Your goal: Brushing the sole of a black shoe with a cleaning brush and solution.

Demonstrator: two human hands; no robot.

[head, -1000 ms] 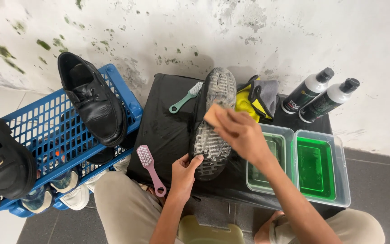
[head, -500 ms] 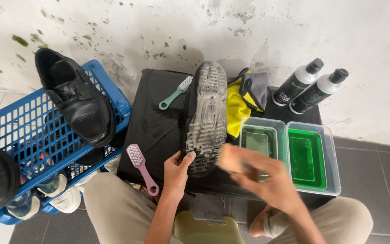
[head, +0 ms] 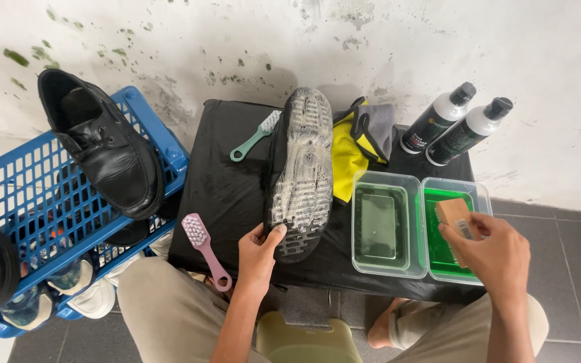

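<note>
Head view, looking down on a low table covered in black sheeting (head: 237, 195). A dark shoe with a dirty grey treaded sole (head: 302, 168) lies sole-up along the middle of the cover, toe toward the stained white wall (head: 304, 40). Left hand (head: 258, 252) is at the heel end: thumb pressed on the sole edge, remaining fingers curled under and around the heel, gripping it. Right hand (head: 495, 252) is over the right-hand clear plastic tub of green liquid (head: 482, 202); fingers are closed together around a tan wooden-backed brush block (head: 453, 216), thumb on its near side, block tilted above the liquid; contact with the liquid cannot be told. A second clear tub of green liquid (head: 379, 228) sits just beside it on the left, touching it. A yellow and grey cloth (head: 358, 138) lies between shoe and tubs. Two dark bottles with white shoulders and black caps (head: 452, 128) lie side by side at the back right corner. A mint-green small brush (head: 255, 136) lies left of the toe; a pink handled brush (head: 204, 250) rests at the near left edge. A blue plastic crate (head: 28, 202) stands to the left with a black leather lace-up shoe (head: 105, 148) on its rim.
</note>
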